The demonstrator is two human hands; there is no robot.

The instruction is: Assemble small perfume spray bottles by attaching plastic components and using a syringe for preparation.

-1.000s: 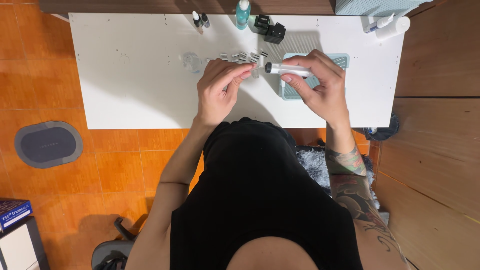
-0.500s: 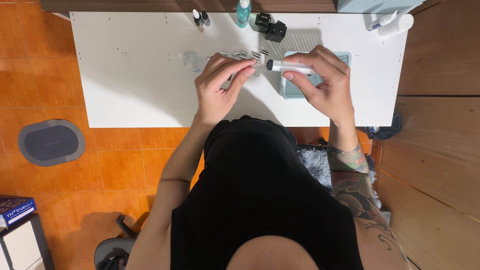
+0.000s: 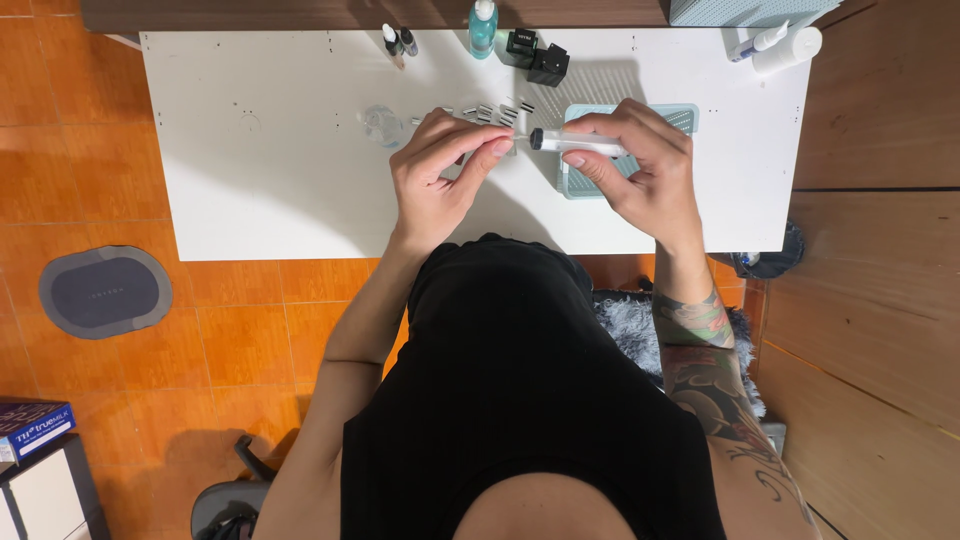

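Holding the syringe [image 3: 580, 143] in your right hand [image 3: 640, 170], your left hand [image 3: 440, 170] pinches a small vial [image 3: 507, 148] at its tip; more vials [image 3: 480, 113] wait mid-frame on the desk [image 3: 280, 150].

The left half of the table [image 3: 250, 190] lies bare from the left edge to a small clear dish [image 3: 381, 124], so a hand could pass freely there. Along the far edge stand dropper bottles [image 3: 396, 40], a teal bottle [image 3: 482, 22] and black blocks [image 3: 538, 57]. Small vials [image 3: 490, 112] clutter the middle; a teal basket [image 3: 610, 150] blocks the right side.
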